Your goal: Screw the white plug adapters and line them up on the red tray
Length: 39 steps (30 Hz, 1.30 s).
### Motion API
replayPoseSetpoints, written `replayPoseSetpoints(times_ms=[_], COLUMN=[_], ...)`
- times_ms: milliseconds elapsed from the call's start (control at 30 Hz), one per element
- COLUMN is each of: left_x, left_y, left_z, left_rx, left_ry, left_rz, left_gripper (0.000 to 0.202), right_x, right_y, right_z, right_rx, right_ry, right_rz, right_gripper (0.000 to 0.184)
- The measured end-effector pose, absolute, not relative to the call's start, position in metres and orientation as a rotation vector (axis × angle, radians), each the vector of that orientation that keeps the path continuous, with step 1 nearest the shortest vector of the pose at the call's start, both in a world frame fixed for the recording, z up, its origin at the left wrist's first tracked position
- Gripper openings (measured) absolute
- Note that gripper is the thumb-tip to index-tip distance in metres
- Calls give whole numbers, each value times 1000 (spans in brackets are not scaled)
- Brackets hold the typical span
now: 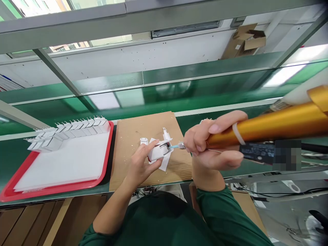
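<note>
A white charger point(155, 153) is over the cardboard point(125, 167), with a gold tool point(271, 126).
Left of the cardboard lies a red tray point(105, 164) with similar chargers point(82, 128); above the cardboard, the left hand point(140, 160), half closed, grips the white charger; at the cardboard's right side, the right hand point(214, 140) is closed around the tool, blue tip point(174, 146) at the charger.
</note>
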<state>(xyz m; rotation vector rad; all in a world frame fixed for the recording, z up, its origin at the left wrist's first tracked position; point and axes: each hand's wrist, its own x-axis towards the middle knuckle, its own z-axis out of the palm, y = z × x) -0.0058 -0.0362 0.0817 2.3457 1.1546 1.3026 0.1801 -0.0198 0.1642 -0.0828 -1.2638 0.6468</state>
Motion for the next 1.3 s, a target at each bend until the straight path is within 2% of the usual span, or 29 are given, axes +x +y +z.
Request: replayPoseSetpoints(times_ms=[933,1300], left_x=[-7,-8], left_y=[-37,-36], left_z=[80,65], left_rx=[2306,2054], left_ry=[1147,1169], left_rz=[1308,1257], left_gripper=[48,47], right_x=[185,183], right_y=[-31,-21], right_z=[165,162], right_rx=[-208,-40], right_ry=[-1283,-1286], right_rz=[700,652], right_gripper=[33,39])
